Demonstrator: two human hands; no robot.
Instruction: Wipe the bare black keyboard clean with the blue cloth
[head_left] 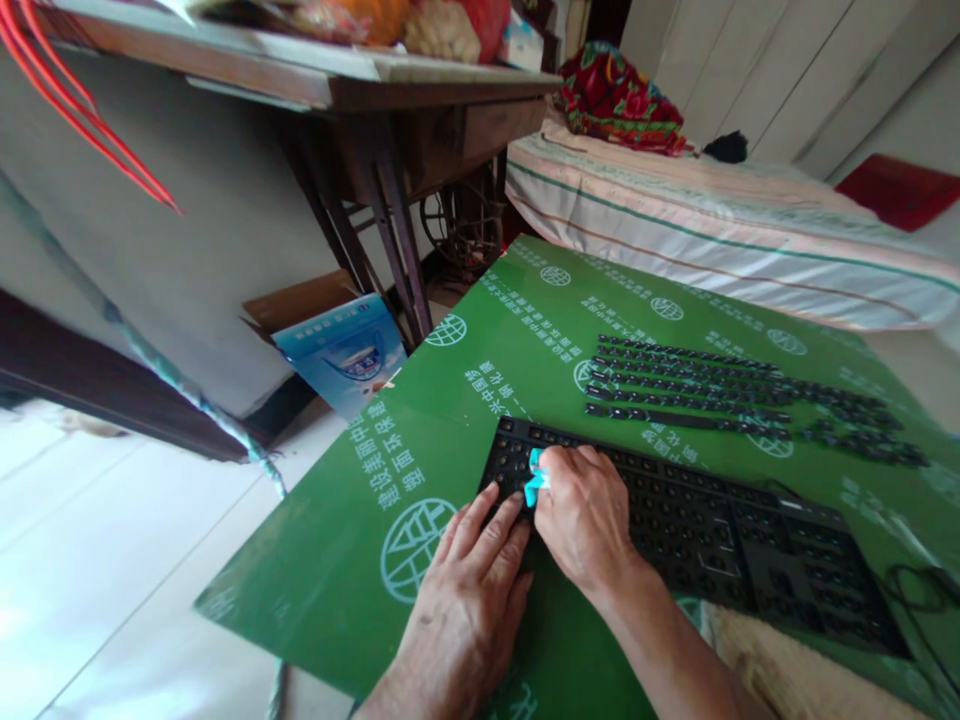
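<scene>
A black keyboard (667,510) with its keycaps off lies slantwise on the green board. My left hand (476,580) rests at its left end, fingers stretched out and fingertips on the near left corner. My right hand (585,510) is closed around a small turquoise-and-white tool (535,480), held against the keyboard's left part. The exact kind of tool is hidden by my fingers. Behind the keyboard, loose black keycaps (675,385) lie in several rows, with more keycaps (862,420) to the right.
The green printed board (337,590) is the work surface. A black cable (922,590) curls at the keyboard's right end. Tan fabric (787,660) is at the near edge. Beyond stand a blue carton (345,350), a wooden table (360,85) and a bed (712,220).
</scene>
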